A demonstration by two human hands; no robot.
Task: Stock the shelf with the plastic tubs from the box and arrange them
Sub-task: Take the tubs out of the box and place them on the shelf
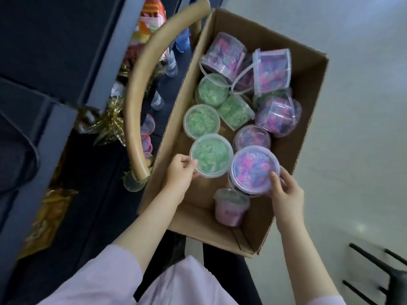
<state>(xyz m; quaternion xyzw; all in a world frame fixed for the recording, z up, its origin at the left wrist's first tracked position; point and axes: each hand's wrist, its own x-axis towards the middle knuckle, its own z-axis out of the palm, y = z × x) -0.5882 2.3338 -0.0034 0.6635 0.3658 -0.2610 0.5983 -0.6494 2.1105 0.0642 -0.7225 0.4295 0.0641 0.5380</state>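
My left hand (178, 175) pinches the rim of a green tub (211, 155), thumb on the lid and fingers curled under its edge. My right hand (286, 194) is clamped on a pink tub (255, 168), thumb on the lid's rim and fingers wrapped round its side. These 2 tubs are side by side in the near half of the cardboard box (308, 84), the green 1 toward its left wall; I cannot tell whether their rims touch. Farther in, 2 more green tubs (201, 121) stand along the left wall, a 3rd lies tipped beside them, and several pink tubs (273, 71) lie on their sides at the far end. A smaller pink tub (229, 208) lies toward the near end. The dark shelf (94, 194) is left of the box and holds a basket with a curved tan handle (136, 89) and a gold bow (110, 124).
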